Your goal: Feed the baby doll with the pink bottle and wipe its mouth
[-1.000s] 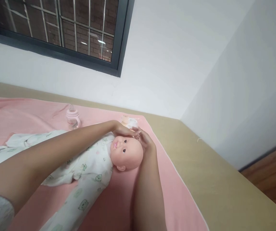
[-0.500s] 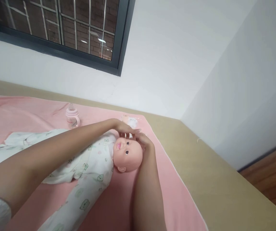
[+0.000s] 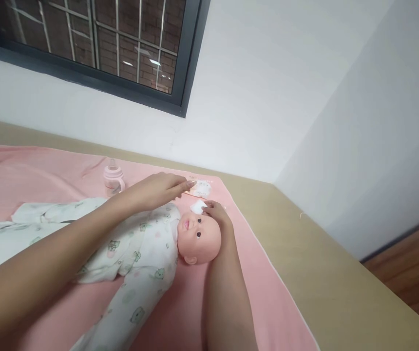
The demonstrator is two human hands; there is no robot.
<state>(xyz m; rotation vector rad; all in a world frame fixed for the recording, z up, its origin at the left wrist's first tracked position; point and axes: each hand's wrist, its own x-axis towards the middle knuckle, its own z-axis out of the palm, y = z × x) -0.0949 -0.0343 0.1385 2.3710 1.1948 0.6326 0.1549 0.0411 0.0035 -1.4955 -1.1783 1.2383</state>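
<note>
From left to centre of the frame, a bald plastic baby doll in white, printed clothes (image 3: 147, 243) lies on a pink cloth (image 3: 187, 307). The right hand (image 3: 218, 212) reaches round its head (image 3: 206, 240), presumably for access, pinching a small, soft-looking white pad (image 3: 197, 207) beside it; the left hand (image 3: 161, 189), fingers extended, seemingly grips nothing.

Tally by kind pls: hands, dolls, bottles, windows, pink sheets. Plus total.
Left hand and right hand: 2
Doll: 1
Bottle: 1
Window: 1
Pink sheet: 1
Total: 6
</note>
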